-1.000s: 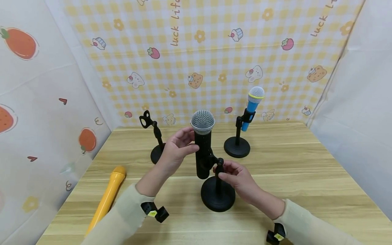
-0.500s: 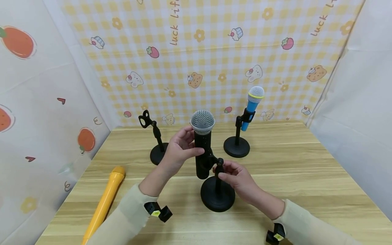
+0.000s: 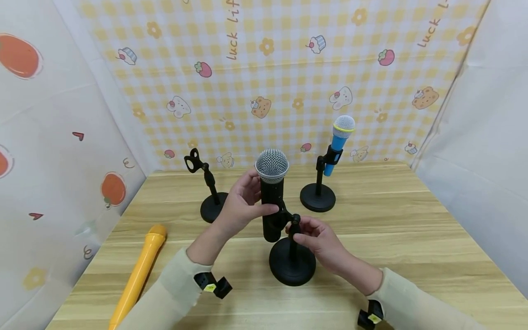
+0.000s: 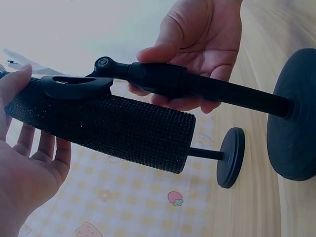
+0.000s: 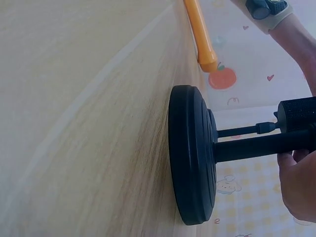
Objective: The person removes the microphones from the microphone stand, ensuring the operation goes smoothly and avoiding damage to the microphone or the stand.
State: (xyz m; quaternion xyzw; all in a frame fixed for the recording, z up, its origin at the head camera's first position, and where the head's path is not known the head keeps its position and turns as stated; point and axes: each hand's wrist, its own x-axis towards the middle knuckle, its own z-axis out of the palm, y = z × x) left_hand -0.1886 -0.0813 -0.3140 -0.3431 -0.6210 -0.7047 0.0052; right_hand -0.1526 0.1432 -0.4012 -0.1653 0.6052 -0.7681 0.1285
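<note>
Nearest us on the left, a yellow microphone (image 3: 138,277) lies on the wooden tabletop (image 3: 392,229), just beside the left sleeve (image 3: 175,286); a sweep of that forearm could set its round body rolling.

In front of us the near stand (image 3: 292,266) looks upright on its round base. The right hand (image 3: 321,240) pinches its stem below the joint, thumb on one side and fingers on the other. With so light a hold, we judge that a hard sideways push could tip the base or swivel the joint.

The left hand (image 3: 243,206) is partly closed around the black microphone (image 3: 272,192), thumb across the front and fingers behind. The microphone is held up against the near stand's clip (image 4: 74,89), its lower end clear of the tabletop. We cannot tell whether the clip encircles the barrel or only touches it; if it only touches, loosening those fingers early could drop the microphone.

Farther back, a second stand (image 3: 209,211) with a bare clip sits close behind the left forearm, where a backward elbow could nudge it. Farther right, the blue microphone (image 3: 337,143) leans in a third stand (image 3: 317,199), well apart from both hands.
</note>
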